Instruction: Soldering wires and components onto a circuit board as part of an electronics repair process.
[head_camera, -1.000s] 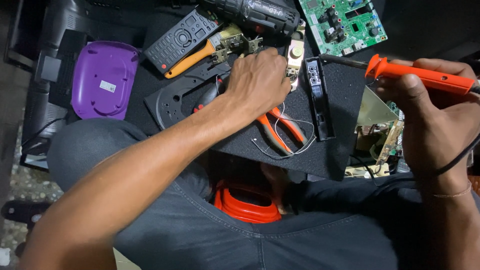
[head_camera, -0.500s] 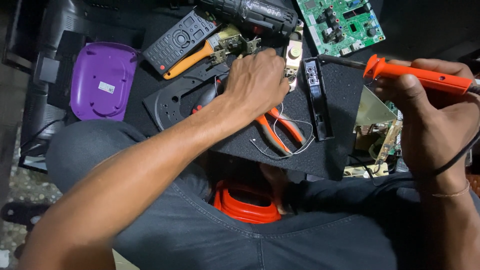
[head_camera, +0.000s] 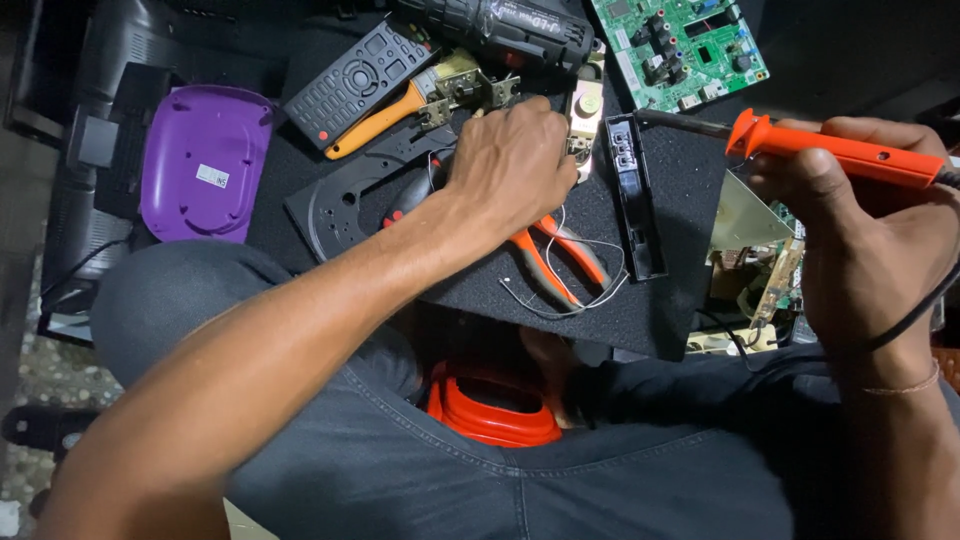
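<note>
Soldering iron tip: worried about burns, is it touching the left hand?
Apart. The head view shows the soldering iron tip ending right of the left hand, dark foam visible between.

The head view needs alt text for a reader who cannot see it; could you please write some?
Seen from above, the right hand holds an orange soldering iron while the left hand rests on a black foam pad beside orange-handled pliers. A remote control and green circuit board lie beyond.

So there's a black foam mat (head_camera: 680, 180) as the work surface. Orange-handled pliers (head_camera: 560, 260) and thin wire (head_camera: 590, 300) sit near its front edge, a narrow black strip (head_camera: 630, 195) toward the right.
</note>
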